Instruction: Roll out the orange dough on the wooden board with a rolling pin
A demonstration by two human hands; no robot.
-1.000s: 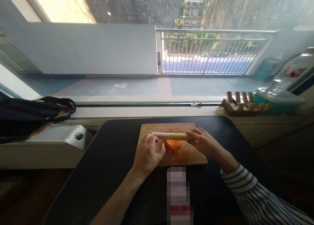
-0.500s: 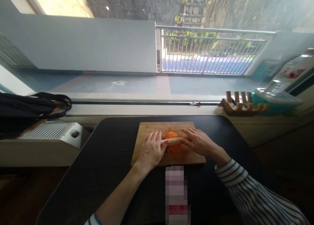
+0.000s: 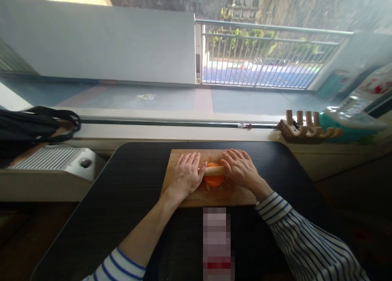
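Note:
A wooden cutting board lies on a black table. On the board sits a flattened orange lump of dough, with a pale wooden rolling pin lying across it. My left hand rests flat on the pin's left end, fingers stretched forward. My right hand lies flat on the pin's right end, fingers extended too. Only the pin's middle shows between the hands.
A blurred upright object stands near the table's front edge. A white heater and a black bag are at the left. A wooden rack and a teal container sit on the windowsill at right.
Both hands moved from gripping the pin's ends to lying flat on it and closer together. The pin rolled onto the orange dough. The view has tilted down slightly.

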